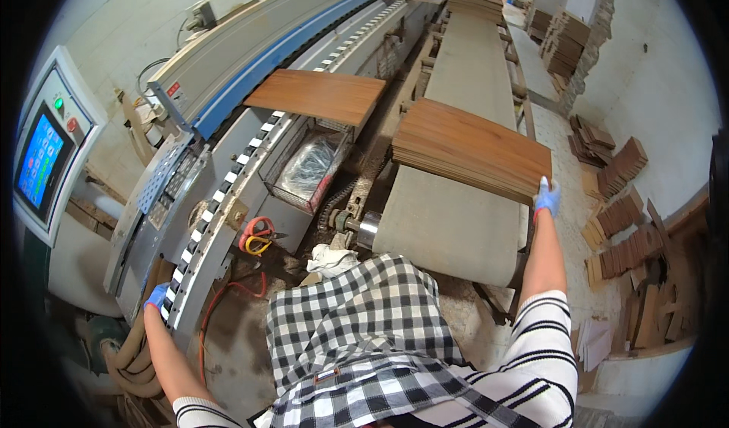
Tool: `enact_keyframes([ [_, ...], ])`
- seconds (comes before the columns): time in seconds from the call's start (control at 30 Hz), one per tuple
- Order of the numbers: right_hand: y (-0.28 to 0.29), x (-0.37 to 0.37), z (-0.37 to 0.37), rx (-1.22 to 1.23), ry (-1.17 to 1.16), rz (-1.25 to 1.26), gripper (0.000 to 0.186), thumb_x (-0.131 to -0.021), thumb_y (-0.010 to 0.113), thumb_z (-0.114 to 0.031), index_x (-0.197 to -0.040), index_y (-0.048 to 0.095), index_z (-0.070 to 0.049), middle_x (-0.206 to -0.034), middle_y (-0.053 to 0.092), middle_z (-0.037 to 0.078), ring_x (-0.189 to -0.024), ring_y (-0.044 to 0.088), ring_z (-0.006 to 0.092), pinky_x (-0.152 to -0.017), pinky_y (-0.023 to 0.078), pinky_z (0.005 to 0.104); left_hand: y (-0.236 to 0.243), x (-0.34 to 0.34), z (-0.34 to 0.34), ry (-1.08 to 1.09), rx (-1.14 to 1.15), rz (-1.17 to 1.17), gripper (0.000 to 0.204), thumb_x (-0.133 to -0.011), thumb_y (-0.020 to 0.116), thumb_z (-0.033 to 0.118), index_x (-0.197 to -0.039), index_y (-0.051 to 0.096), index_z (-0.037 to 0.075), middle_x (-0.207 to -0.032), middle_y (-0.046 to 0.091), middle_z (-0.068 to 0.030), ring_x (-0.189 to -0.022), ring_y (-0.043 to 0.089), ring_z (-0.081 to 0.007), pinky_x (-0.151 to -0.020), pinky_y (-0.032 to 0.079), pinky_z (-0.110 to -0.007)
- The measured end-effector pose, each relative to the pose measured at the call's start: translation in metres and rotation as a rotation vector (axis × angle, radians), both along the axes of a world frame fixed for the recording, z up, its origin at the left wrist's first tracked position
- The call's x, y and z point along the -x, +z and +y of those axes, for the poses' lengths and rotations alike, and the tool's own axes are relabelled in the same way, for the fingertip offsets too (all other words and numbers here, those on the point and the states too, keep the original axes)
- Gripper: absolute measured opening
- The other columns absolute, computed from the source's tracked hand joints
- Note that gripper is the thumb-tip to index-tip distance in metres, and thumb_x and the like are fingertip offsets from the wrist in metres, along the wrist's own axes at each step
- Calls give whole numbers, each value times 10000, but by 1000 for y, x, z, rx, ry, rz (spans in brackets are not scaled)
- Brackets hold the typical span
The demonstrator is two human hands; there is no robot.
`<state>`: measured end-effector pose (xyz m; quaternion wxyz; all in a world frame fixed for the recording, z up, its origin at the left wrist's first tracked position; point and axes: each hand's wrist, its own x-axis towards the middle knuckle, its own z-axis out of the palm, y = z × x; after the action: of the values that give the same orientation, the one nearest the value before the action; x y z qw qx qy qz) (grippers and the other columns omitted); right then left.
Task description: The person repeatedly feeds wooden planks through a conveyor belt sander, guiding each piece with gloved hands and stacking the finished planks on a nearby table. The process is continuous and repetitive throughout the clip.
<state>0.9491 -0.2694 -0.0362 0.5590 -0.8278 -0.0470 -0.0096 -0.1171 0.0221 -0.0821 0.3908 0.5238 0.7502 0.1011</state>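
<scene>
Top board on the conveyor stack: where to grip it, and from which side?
I'd take the top board by its right end, coming from the right, thumb above and fingertips at the edge. It lies flat on the stack, so its underside is covered and the edges look like the only hold. The right hand is at the stack's near right corner.

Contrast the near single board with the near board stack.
The single board is one sheet; the board stack has many layers. The single board lies at the machine; the board stack rests on the grey belt. The right hand is at the board stack, not the single board. Both have brown, grained tops.
</scene>
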Motion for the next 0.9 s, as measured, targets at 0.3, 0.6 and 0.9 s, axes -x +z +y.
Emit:
enact_keyframes([
  [0.3,-34,38,-24,-608,40,148,119,-851,551,-159,-903,460,-102,-686,500,27,-511,488,114,-442,401,231,8,-30,12,-339,-94,262,341,-889,439,242,-1118,582,33,-1134,587,-118,-1067,535,-214,-933,390,-325],
  [0.6,2,209,-87,-807,308,779,198,-768,625,-279,-894,539,-151,-614,543,18,-492,490,150,-607,480,380,73,-99,-19,-326,-91,217,349,-864,478,306,-1046,625,47,-1008,641,-91,-915,574,-191,-842,430,-337],
  [0.9,18,272,-100,-816,740,786,424,-740,613,-140,-1117,472,-8,-890,588,134,-702,603,232,-688,535,405,74,-102,-22,-262,-58,83,313,-801,520,324,-1000,655,123,-917,629,-28,-824,554,-159,-758,446,-331],
])
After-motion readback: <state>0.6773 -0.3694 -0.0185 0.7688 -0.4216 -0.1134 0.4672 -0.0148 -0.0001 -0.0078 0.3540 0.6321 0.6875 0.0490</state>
